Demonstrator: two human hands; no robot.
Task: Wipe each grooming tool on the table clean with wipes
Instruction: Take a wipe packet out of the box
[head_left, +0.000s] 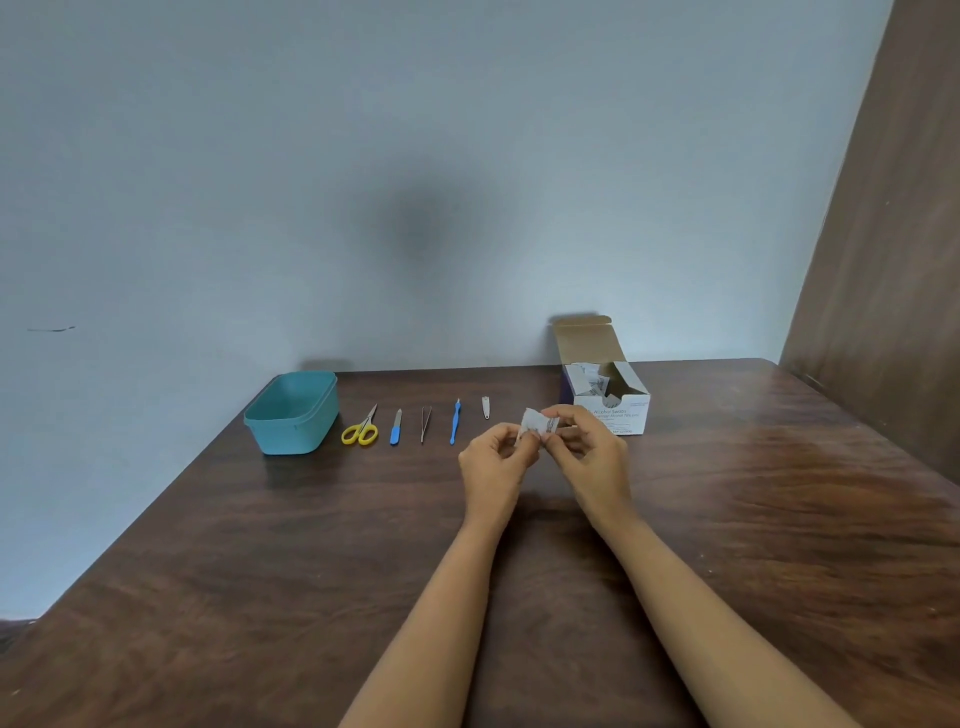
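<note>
Both hands hold a small white wipe packet (538, 423) above the table, in front of the tools. My left hand (494, 458) pinches its left edge and my right hand (586, 448) pinches its right side. A row of grooming tools lies on the brown table (260, 571): yellow-handled scissors (361, 429), a blue nail file (396, 427), metal tweezers (425, 423), a blue cuticle tool (455, 421) and a small nail clipper (485, 407).
A teal plastic tub (292, 413) stands left of the scissors. An open white box of alcohol swabs (608, 392) sits at the back right, its lid up, with several packets inside. A wall runs behind the table; a brown panel stands at the right.
</note>
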